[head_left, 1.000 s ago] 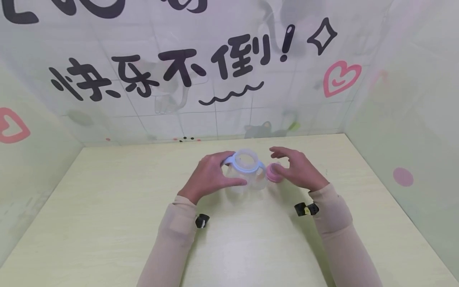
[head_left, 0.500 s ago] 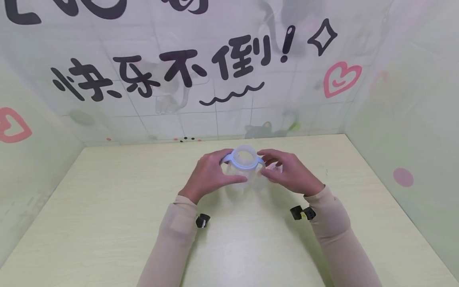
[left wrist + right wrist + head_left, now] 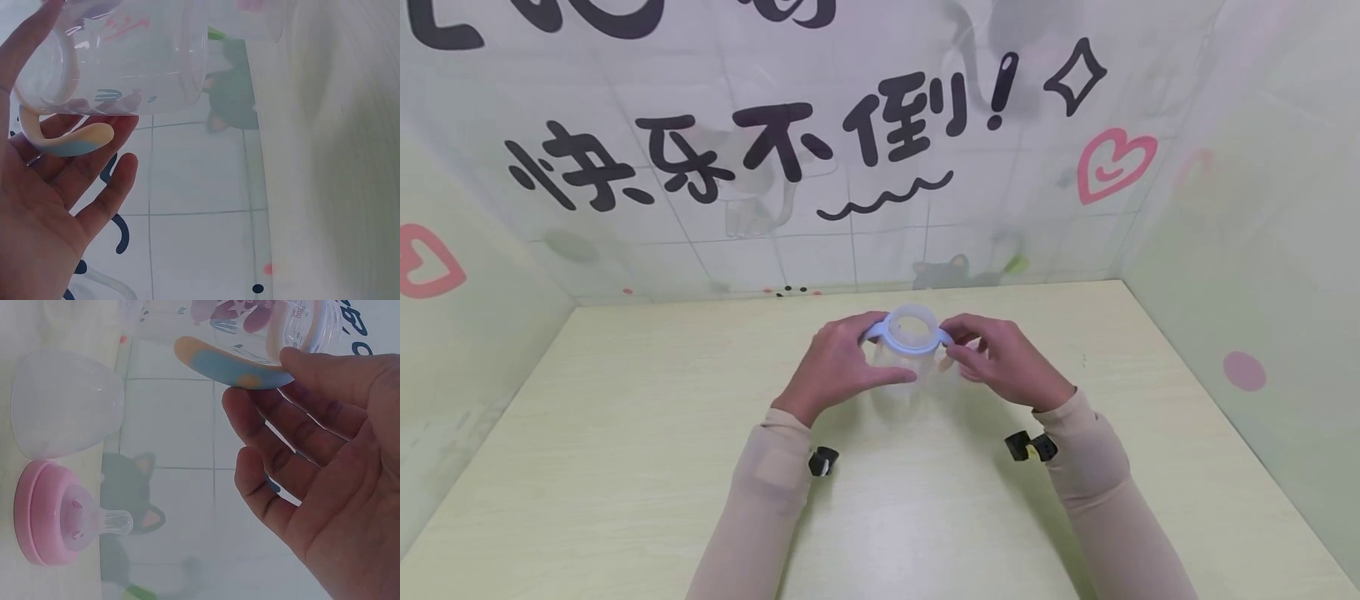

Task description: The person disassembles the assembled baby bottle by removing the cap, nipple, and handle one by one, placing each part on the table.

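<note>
A clear baby bottle (image 3: 144, 69) with a blue handle ring (image 3: 912, 347) is held upright above the table, its top uncovered. My left hand (image 3: 835, 367) holds it from the left, thumb in front and fingers behind, around the left handle (image 3: 69, 144). On the other side, my right hand (image 3: 1011, 362) pinches the blue-and-orange right handle (image 3: 237, 369) between thumb and fingers. Below the right hand, a pink collar with a clear teat (image 3: 50, 512) stands on the table beside a translucent bottle cap (image 3: 69, 403). In the head view the right hand partly hides the pink collar.
The pale wooden table (image 3: 647, 467) is bounded by a printed back wall (image 3: 760, 258) and by side walls at left (image 3: 467, 358) and right (image 3: 1247, 275). A black wrist device (image 3: 823, 462) sits at the left cuff, another black device (image 3: 1032, 447) at the right.
My right hand has come left from over the pink collar and taken hold of the bottle's right handle. The bottle has shifted slightly upward in view; the left hand has kept its hold.
</note>
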Motion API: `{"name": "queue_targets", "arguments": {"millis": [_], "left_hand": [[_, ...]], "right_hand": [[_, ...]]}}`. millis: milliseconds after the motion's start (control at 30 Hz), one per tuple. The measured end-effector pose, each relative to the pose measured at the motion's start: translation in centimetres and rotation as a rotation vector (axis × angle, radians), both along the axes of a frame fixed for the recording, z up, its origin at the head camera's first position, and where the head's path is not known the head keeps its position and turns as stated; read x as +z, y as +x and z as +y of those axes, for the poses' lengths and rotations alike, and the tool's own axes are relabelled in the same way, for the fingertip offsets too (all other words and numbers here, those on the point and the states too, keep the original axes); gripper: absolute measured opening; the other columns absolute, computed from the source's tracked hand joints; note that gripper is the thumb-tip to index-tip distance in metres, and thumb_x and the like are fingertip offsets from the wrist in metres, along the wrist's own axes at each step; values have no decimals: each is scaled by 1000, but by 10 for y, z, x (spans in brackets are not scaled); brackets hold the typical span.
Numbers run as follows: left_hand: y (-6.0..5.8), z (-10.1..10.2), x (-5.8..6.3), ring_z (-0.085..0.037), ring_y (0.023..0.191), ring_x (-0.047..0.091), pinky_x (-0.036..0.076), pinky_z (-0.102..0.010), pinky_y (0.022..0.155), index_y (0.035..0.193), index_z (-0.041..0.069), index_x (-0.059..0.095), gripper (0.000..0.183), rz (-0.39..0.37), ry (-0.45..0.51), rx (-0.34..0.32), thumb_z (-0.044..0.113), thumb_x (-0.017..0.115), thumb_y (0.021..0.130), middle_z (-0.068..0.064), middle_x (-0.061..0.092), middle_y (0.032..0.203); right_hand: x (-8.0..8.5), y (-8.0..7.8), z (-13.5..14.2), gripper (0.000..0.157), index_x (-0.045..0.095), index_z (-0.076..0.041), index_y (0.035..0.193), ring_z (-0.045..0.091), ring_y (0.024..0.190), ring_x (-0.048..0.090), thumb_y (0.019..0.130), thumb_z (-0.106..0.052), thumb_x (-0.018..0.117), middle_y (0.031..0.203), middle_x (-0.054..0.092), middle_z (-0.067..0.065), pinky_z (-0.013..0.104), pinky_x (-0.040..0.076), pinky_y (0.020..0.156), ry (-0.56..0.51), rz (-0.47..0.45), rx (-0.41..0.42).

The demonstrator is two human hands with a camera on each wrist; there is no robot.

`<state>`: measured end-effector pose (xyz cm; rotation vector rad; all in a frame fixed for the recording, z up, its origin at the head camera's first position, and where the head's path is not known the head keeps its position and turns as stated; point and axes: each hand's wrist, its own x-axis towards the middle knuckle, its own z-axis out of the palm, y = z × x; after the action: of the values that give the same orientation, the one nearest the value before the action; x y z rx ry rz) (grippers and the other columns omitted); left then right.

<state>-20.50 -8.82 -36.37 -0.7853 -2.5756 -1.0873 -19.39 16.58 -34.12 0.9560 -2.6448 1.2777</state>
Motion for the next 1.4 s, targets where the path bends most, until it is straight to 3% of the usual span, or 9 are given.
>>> {"name": "queue_targets", "arguments": {"millis": [300,533,1000,1200,1400], "left_hand": [[0,1,1,-12,89,62,52,-34,79,122,11,68,74,-29,-8,-5,51,90,64,5,71,102],[0,1,1,-10,88,61,52,-33,78,120,15,68,71,-39,-3,-14,51,90,64,7,70,101],[0,1,-1,-10,84,60,51,-32,74,115,16,69,66,-63,17,-13,51,91,63,10,69,97],[0,1,0,-12,86,62,52,-32,72,114,18,69,65,-81,-3,-2,53,90,63,9,68,94],[0,0,0,-13,92,66,53,-35,76,111,17,69,62,-90,1,-9,50,91,63,7,70,98]], "right_hand": [[3,2,2,21,66,-1,117,24,85,67,96,-2,63,100,71,4,39,52,73,-5,44,-6],[6,3,4,20,66,-2,116,15,88,65,96,-4,63,98,71,2,37,51,72,-4,83,-28],[14,7,8,23,67,-1,116,16,89,65,93,-1,67,99,72,5,35,50,70,-17,157,-55],[18,7,13,22,67,1,113,16,86,66,91,3,68,97,72,7,33,51,67,-56,221,-89],[22,8,18,23,67,3,113,17,84,67,90,5,68,94,73,6,23,49,67,-130,250,-124]]}}
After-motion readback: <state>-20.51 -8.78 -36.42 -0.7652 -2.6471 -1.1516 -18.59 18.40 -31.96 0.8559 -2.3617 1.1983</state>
